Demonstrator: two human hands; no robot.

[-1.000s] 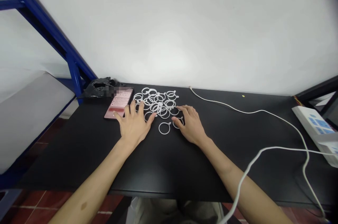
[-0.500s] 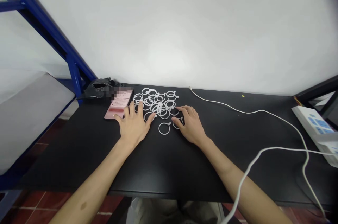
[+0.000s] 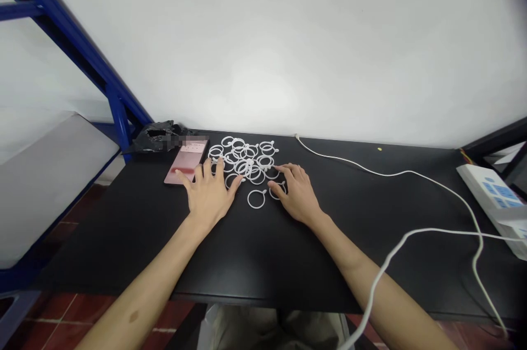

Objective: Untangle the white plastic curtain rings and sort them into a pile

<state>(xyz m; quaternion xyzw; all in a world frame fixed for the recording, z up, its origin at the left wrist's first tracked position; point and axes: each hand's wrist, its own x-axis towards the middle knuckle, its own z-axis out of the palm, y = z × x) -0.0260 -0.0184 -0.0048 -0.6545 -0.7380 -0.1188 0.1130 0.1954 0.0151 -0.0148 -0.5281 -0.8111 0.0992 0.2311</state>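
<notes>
Several white plastic rings lie in a loose pile on the black table. My left hand rests flat and open at the pile's left front edge, fingers spread, fingertips touching the nearest rings. My right hand lies open on the table at the pile's right side, its fingers on or beside a ring. One single ring sits apart between my two hands. Neither hand holds anything.
A pink phone lies left of the rings, with a crumpled black bag behind it. A white cable loops across the right half of the table to a white power strip. A blue metal frame stands at the left.
Both hands stay flat at the rings; only the camera has shifted slightly.
</notes>
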